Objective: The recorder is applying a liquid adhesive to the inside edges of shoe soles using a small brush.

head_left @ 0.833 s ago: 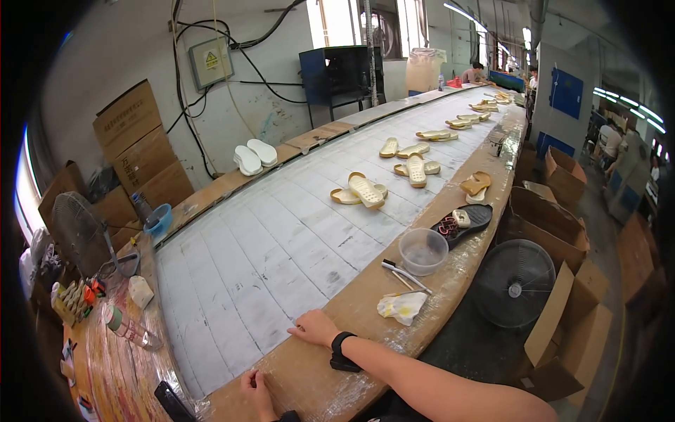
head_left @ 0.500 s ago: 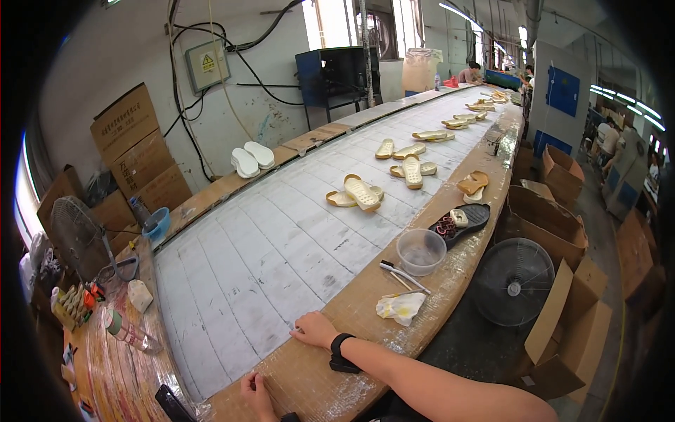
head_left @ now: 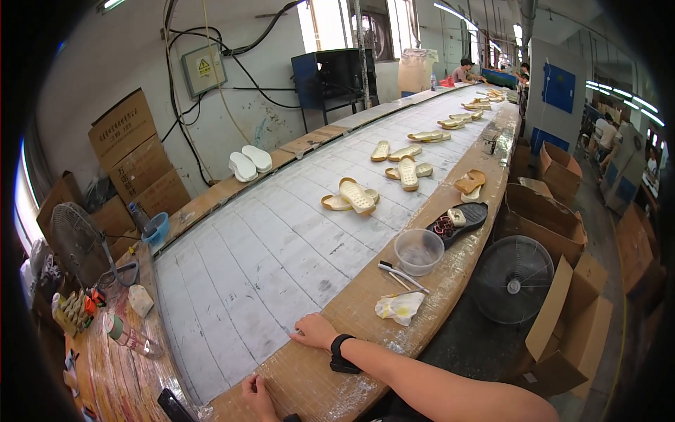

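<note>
My right hand (head_left: 314,330), with a black watch on its wrist, rests on the brown board along the near edge of the white conveyor belt (head_left: 232,288). Its fingers lie loosely bent and hold nothing visible. Lower down, my left hand (head_left: 259,398) sits on the same board, fingers curled in with nothing seen in them. Nearest to my right hand are a crumpled yellow-stained cloth (head_left: 399,307), a black-and-white marker (head_left: 402,275) and a clear plastic tub (head_left: 419,252). Past the tub lies a black shoe sole (head_left: 470,219) with small pieces on it.
Pairs of cream shoe soles (head_left: 357,196) lie along the belt. White soles (head_left: 244,167) rest on the far ledge. A bottle (head_left: 131,335) and a phone (head_left: 174,406) are on the left table. A floor fan (head_left: 513,285) and open cartons (head_left: 573,337) stand at right.
The whole view has shifted slightly, while both hands stay in place on the board. At the far end, a person has raised their head and upper body a little.
</note>
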`<state>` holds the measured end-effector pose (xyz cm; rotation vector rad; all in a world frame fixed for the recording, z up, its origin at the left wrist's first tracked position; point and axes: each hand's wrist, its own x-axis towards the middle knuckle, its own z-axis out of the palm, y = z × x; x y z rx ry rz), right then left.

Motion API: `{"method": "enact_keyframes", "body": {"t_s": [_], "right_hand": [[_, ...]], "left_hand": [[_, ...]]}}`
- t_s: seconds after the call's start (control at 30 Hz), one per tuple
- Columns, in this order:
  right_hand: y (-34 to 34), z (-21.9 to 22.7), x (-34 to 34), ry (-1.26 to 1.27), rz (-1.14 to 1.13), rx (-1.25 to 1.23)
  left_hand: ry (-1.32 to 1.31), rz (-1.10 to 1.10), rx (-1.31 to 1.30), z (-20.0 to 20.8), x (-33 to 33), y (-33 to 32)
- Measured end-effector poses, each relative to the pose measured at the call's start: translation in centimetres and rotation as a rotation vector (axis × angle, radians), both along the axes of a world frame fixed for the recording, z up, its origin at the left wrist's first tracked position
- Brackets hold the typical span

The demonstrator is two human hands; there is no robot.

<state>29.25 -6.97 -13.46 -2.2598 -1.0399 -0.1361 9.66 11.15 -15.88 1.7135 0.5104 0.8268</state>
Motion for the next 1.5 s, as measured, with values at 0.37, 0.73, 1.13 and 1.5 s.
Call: {"method": "enact_keyframes", "body": {"t_s": [0.37, 0.73, 1.13, 1.5], "right_hand": [[-0.1, -0.4, 0.1, 0.005, -0.009, 0.014], [-0.3, -1.2, 0.5, -0.068, 0.007, 0.011], [-0.7, -0.4, 0.3, 0.019, -0.031, -0.108], [-1.1, -0.8, 0.6, -0.053, -0.037, 0.015]], "left_hand": [[0.066, 0.038, 0.055, 0.9, -0.1, -0.8], [0.050, -0.006, 0.009, 1.2, 0.0, -1.1], [0.036, -0.003, -0.018, 1.2, 0.2, -1.5], [0.041, 0.005, -0.016, 1.5, 0.3, -1.9]]}}
